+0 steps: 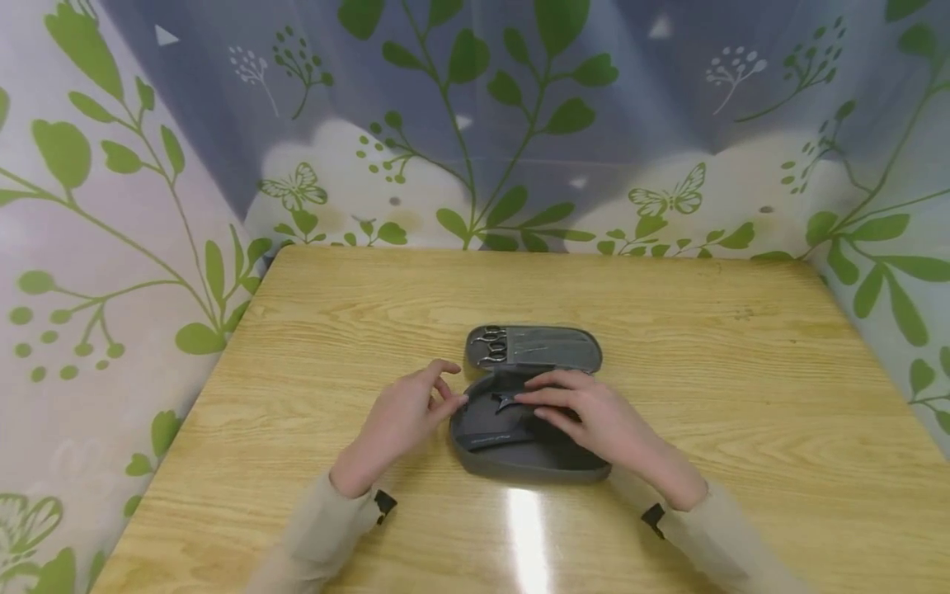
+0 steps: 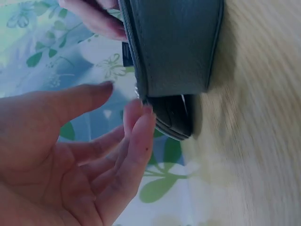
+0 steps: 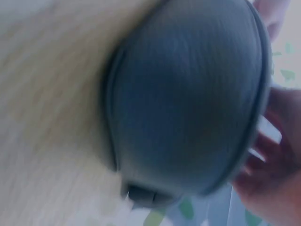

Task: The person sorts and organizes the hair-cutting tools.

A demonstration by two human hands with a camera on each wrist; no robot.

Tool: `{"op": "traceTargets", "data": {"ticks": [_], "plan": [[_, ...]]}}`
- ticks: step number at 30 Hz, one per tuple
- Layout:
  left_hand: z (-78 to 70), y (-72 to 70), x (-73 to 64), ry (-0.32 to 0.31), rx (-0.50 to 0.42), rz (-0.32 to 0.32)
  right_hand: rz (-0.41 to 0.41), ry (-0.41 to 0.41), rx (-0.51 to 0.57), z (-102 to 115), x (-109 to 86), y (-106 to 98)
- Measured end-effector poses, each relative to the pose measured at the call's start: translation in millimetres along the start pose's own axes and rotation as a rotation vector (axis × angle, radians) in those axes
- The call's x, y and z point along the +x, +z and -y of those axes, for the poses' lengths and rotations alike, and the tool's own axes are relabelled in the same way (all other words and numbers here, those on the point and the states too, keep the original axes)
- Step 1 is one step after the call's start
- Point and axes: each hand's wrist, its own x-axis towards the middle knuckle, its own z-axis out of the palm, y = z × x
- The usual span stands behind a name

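You have one open grey case (image 1: 529,412) on one wooden table (image 1: 742,396). Two hands are in view: left hand (image 1: 404,417), right hand (image 1: 594,417).

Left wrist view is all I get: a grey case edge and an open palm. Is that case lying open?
Observer: Yes, the head view shows the grey case lying open on the wooden table.
Operator: Anything inside it?
Observer: Metal scissors are tucked in the far half.
Operator: Where is the other hand?
Observer: The right hand rests flat inside the near half; the left hand sits at the case's left edge.
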Motion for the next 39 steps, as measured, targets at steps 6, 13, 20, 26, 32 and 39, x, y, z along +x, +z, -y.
{"op": "traceTargets", "data": {"ticks": [6,13,20,26,32,39], "plan": [[11.0,1.3,24.6,-0.101,-0.105,0.039,-0.177,0.303,0.088,-24.8,-6.3,-22.2],[20.7,11.8,45.2,-0.214,-0.285,0.162,-0.135,0.610,0.187,-53.3,-12.9,-30.2],[18.9,22.1,54.1,-0.255,-0.432,0.198,-0.010,0.765,0.408,-74.9,-7.2,-18.5],[16.7,26.3,60.5,-0.310,-0.676,0.246,0.013,0.847,0.731,-87.3,-0.2,-9.9],[19.0,26.1,65.2,-0.395,-0.997,0.259,0.001,0.836,0.829,-87.5,1.3,-11.8],[13.3,29.7,68.5,-0.376,-1.011,0.179,-0.107,0.874,0.898,-84.6,5.0,-13.0]]}}
